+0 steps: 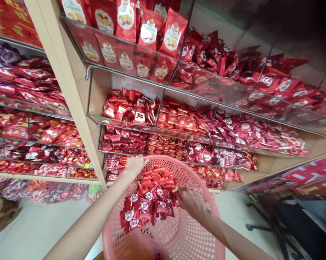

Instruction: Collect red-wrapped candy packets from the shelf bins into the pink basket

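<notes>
A pink perforated plastic basket (215,220) stands tilted in front of me. My left hand (135,166) is closed over its far rim at the left. Inside the basket lie dark red snack packets (144,206) with round white labels, and a group of brighter red packets (159,177) behind them. My right hand (192,202) reaches into the basket from the right. Its fingers are curled against a red packet (176,198) at the right edge of the pile, and the fingertips are partly hidden.
Ahead rise shelves with clear plastic fronts (119,122), filled with red-wrapped sweets. A wooden upright (68,90) separates them from more filled shelves at the left. Low on the right is a black wheeled chair base (274,220). Pale tiled floor (33,224) shows beside the basket.
</notes>
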Demonstrator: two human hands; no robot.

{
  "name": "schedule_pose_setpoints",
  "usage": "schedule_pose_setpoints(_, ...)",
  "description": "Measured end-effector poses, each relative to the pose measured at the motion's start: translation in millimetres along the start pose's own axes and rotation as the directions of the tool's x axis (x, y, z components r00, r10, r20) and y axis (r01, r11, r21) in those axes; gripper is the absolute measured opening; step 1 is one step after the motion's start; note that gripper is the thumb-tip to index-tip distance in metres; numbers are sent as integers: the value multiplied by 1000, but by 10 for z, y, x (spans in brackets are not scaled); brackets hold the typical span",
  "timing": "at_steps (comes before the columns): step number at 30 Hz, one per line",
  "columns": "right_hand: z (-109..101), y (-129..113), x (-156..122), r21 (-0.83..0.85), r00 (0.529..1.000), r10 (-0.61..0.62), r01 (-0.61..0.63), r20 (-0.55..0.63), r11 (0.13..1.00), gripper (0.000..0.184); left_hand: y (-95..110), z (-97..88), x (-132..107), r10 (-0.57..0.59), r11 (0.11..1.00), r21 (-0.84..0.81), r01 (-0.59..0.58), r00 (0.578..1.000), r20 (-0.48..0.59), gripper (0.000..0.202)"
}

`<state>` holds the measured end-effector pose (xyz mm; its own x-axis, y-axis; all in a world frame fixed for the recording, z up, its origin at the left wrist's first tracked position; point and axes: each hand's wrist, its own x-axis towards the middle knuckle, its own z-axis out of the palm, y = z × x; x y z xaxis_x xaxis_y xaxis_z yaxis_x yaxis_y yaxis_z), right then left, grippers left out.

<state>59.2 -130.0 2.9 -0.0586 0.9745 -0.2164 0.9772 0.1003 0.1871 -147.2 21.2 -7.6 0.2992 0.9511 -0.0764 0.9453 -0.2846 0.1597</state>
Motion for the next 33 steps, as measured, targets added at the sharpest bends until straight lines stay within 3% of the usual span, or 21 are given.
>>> schedule_pose_setpoints(7,111,-171,49,39,994,-81,84,-69,996,21,2,12,-9,-6,1000,9,6,1000,-19,53)
schedule_pose_setpoints(11,-50,-112,30,87,985,-88,101,-150,991,29,-3,25,-1,-10,1000,17,10,1000,-12,53)
schedule_pose_setpoints(15,-611,43,33,118,967,-55,87,-249,989,27,-9,23,0,-21,1000,23,21,1000,-2,55)
schedule_pose_setpoints(18,-1168,161,38,179,900,16,69,-435,981,28,-17,27,-2,-27,999,23,27,1000,-2,55)
schedule_pose_setpoints(22,-1900,254,13,157,672,45,107,-739,982,29,-26,41,-1,-25,999,33,26,999,-36,50)
schedule_pose_setpoints(25,-2421,343,32,81,518,3,128,-855,988,27,-37,50,-6,-10,999,30,12,997,-75,49)
schedule_pose_setpoints(27,-2748,444,84,46,446,-6,104,-895,994,26,-51,65,-6,-7,1000,13,9,996,-83,49)
schedule_pose_setpoints(30,-3168,646,217,18,398,-8,61,-917,998,26,-76,103,8,-15,1000,-16,14,996,-92,50)
schedule_pose_setpoints(33,-3468,857,387,38,426,47,-29,-904,999,25,-90,135,24,-31,999,-17,29,993,-110,50)
